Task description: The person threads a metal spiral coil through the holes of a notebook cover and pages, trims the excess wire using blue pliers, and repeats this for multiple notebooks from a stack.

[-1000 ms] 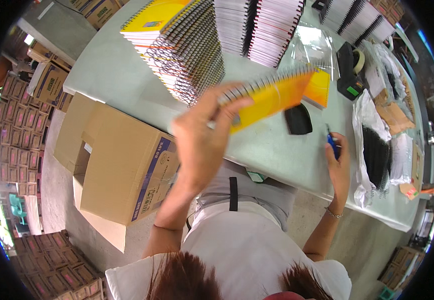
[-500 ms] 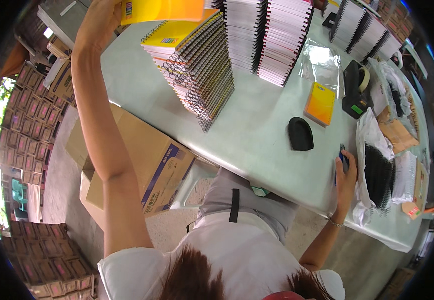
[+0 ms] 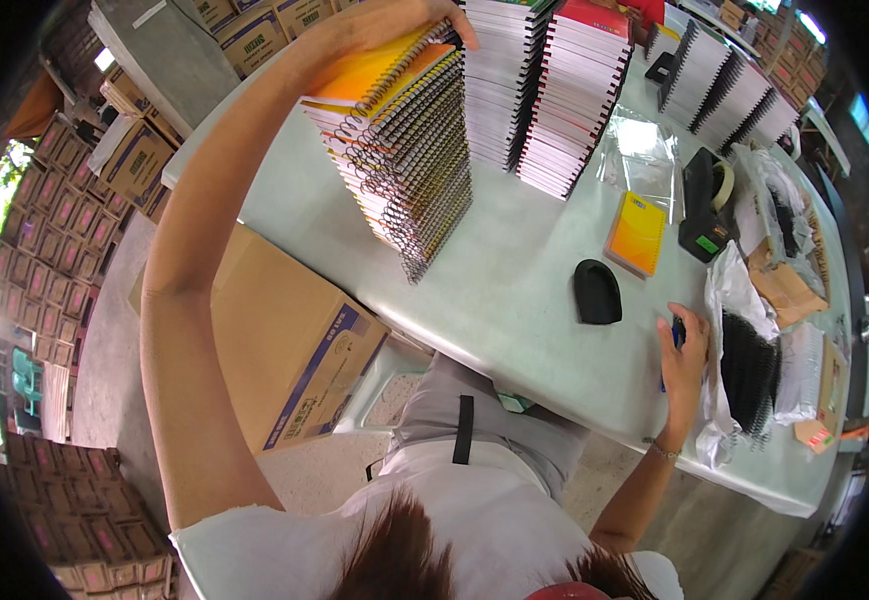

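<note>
A tall stack of yellow-orange spiral notebooks (image 3: 404, 170) stands on the table in front of me, its wire coils facing right. My left hand (image 3: 439, 15) reaches over the top of it, fingers curled over the far coil end of the uppermost notebook (image 3: 369, 75). My right hand (image 3: 687, 352) rests at the table's right side, closed around a slim blue-handled tool (image 3: 676, 330); its kind is mostly hidden by the fingers. Near that hand lie a black curved, mouse-like object (image 3: 596, 292) and a small yellow-orange notebook (image 3: 637, 234).
Taller stacks of bound books (image 3: 574, 100) stand behind the notebooks. To the right are clear plastic sleeves (image 3: 642, 150), a tape dispenser (image 3: 702, 205) and black binding coils (image 3: 749, 370) in white wrapping. An open cardboard box (image 3: 284, 340) sits below the table's left edge.
My left hand has moved right with a yellow notebook, from left of the stack onto its top. The right hand keeps hold of the blue-handled tool.
</note>
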Demonstrator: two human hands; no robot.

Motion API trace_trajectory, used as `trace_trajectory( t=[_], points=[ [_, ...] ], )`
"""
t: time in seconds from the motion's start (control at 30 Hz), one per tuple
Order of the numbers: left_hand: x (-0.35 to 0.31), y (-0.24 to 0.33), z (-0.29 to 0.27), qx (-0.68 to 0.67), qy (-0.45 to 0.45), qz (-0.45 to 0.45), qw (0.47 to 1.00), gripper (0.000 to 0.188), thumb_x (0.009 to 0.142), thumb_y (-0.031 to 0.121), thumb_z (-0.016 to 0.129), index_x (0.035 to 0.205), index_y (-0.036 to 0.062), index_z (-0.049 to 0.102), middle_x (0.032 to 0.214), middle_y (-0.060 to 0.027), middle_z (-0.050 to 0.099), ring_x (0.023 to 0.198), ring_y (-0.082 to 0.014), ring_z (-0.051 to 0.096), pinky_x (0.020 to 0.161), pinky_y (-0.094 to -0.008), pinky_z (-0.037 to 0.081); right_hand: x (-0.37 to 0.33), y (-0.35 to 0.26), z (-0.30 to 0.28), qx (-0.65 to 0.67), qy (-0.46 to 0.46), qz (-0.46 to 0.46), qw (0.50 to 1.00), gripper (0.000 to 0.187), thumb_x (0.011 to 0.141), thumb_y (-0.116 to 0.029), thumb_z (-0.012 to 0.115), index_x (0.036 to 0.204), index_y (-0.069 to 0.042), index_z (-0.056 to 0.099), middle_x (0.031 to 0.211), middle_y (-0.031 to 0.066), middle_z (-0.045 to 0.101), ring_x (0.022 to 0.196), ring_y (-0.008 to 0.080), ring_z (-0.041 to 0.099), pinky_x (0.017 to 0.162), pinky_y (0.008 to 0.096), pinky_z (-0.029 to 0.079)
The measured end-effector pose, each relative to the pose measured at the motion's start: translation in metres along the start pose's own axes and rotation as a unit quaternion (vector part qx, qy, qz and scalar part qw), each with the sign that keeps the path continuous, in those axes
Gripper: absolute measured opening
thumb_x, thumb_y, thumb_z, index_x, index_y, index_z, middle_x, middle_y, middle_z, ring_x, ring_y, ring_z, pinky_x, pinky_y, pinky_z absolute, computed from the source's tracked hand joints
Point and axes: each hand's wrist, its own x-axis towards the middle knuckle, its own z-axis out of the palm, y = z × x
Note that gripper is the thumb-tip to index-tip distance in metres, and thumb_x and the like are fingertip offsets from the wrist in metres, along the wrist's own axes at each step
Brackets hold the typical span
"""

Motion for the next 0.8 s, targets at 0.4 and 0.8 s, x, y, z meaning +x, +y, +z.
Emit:
trace_trajectory(
  t=[0.4,0.8],
  points=[
    [-0.006,-0.002,0.018,0.1,-0.032,0.072,0.992,0.041,0.104,0.033,0.041,0.114,0.0097,0.074,0.118,-0.0121,0.062,0.114,-0.0244,0.058,0.107,-0.0362,0.042,0.017,-0.022,0.007,-0.046,0.043,-0.082,0.995,0.028,0.095,-0.023,0.068,0.12,-0.009,0.067,0.123,0.0145,0.064,0.119,0.0341,0.059,0.104,0.0413,0.043],
    [-0.017,-0.006,0.034,0.136,0.054,0.03,0.989,0.045,0.098,0.036,0.039,0.102,0.0142,0.078,0.128,-0.0123,0.06,0.123,-0.0283,0.054,0.111,-0.0373,0.036,0.082,-0.034,0.048,0.089,0.045,-0.121,0.988,0.024,0.092,-0.026,0.07,0.108,-0.007,0.071,0.117,0.0181,0.064,0.114,0.0362,0.06,0.099,0.0429,0.046]
  ],
)
